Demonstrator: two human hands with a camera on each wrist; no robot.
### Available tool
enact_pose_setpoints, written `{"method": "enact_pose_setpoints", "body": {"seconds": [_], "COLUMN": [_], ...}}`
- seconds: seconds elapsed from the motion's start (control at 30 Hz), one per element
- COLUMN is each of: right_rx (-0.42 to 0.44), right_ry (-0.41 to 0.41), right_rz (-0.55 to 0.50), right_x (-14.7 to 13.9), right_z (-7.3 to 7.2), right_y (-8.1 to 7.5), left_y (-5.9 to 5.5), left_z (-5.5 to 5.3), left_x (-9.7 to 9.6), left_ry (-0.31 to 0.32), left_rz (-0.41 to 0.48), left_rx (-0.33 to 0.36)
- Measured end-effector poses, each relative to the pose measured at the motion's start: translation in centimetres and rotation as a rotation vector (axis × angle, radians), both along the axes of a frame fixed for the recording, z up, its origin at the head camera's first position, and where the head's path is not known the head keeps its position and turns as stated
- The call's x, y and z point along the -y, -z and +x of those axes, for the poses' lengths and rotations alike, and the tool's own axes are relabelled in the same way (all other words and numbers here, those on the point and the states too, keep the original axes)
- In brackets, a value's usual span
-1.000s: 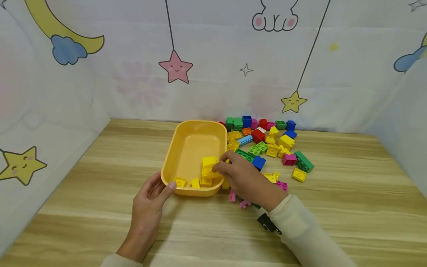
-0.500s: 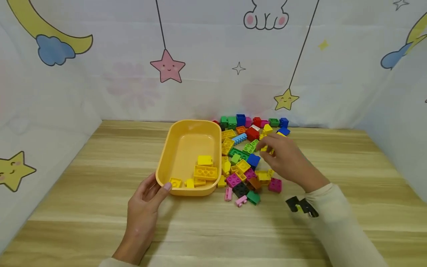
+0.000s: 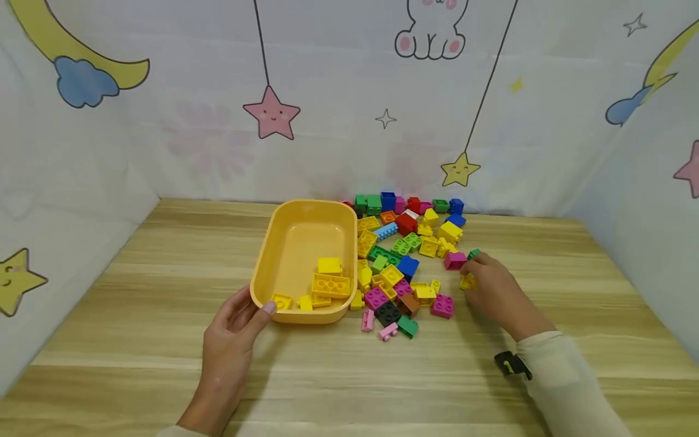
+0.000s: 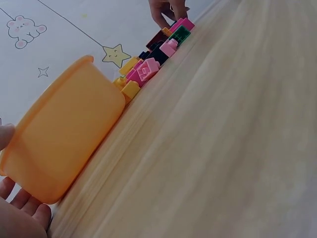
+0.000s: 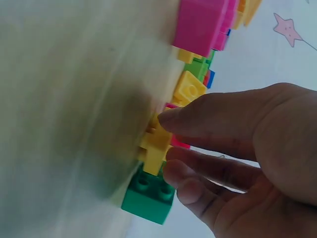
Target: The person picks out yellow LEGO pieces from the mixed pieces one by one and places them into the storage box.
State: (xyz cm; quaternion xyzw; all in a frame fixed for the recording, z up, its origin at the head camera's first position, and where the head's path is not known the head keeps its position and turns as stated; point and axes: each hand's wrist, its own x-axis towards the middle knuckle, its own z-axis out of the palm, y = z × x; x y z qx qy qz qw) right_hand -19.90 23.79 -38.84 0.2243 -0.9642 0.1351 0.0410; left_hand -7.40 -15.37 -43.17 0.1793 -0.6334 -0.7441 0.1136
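Note:
My left hand grips the near left corner of a yellow-orange plastic tub, thumb over the rim and fingers curled beneath. Several yellow building bricks lie in the tub's near end. At the right edge of the brick pile, my right hand pinches a small yellow brick between thumb and fingertips. In the right wrist view this yellow brick shows between the thumb and the fingers, close to the tabletop. A green brick stands right beside it; a magenta brick is just left of the fingers.
Right of the tub spreads a pile of mixed bricks, among them a blue brick, a black brick and a red brick. Behind the wooden table hangs a printed cloth backdrop.
My right hand has left the tub, where it let go of a long yellow brick, and moved right across the pile to the small yellow brick. My left hand stays on the tub.

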Motion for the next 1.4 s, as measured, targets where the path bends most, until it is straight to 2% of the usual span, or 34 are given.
{"method": "enact_pose_setpoints", "body": {"seconds": [0.17,0.27,0.37,0.5,0.6,0.7,0.83,0.97,1.4], "right_rx": [0.004,-0.013,-0.033,0.007,0.071,0.084,0.043,0.018,0.081], "right_ry": [0.012,-0.007,-0.082,-0.226,-0.296,-0.335,-0.349,-0.36,-0.357], "right_rz": [-0.001,-0.047,-0.138,-0.264,-0.301,-0.287,-0.266,-0.262,-0.255], "right_x": [0.8,2.4,5.3,9.9,12.6,14.2,14.7,14.8,14.8], "right_z": [-0.1,0.8,2.1,3.3,3.4,3.1,2.9,2.6,2.2], "right_y": [0.4,-0.8,-2.7,-4.6,-4.9,-4.5,-3.9,-3.7,-3.5], "left_y": [0.1,0.1,0.0,0.1,0.3,0.3,0.2,0.0,0.0], "left_z": [0.0,0.0,0.1,0.1,0.1,0.0,-0.1,0.0,0.1], "left_x": [0.2,0.5,0.6,0.7,0.6,0.3,0.0,0.1,0.1], "left_ry": [0.005,0.011,0.011,0.001,0.002,0.016,0.032,0.024,0.028], "left_rz": [-0.001,-0.013,-0.017,0.003,0.024,0.028,0.024,0.028,0.029], "left_rx": [0.01,0.013,0.007,-0.006,-0.012,-0.017,-0.028,-0.03,-0.044]}}
